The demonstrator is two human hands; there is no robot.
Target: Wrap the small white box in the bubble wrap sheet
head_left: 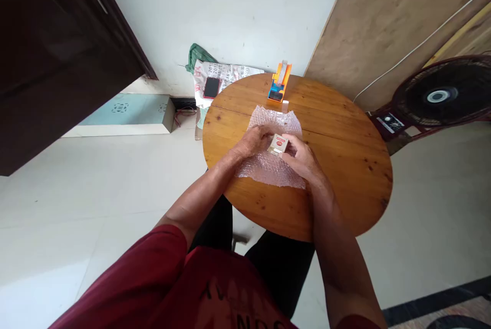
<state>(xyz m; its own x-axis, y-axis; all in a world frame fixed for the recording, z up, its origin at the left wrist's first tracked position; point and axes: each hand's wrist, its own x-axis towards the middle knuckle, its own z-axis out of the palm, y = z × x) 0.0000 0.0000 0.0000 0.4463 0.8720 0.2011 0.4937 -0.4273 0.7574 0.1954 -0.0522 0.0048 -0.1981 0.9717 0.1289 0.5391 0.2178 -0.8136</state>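
A small box (278,144) with a red mark on its top sits over a sheet of bubble wrap (273,165) spread on the round wooden table (345,165). My right hand (301,157) grips the box from the right, fingers curled round it. My left hand (256,140) touches the box's left side and rests on the bubble wrap with fingers bent. Whether the left hand also pinches the wrap I cannot make out.
An orange and blue tape dispenser (280,83) stands at the table's far edge. A dark phone (211,87) lies on a printed sack (226,75) beyond the table. A black fan (441,94) is on the floor at right; a dark cabinet (57,52) at left.
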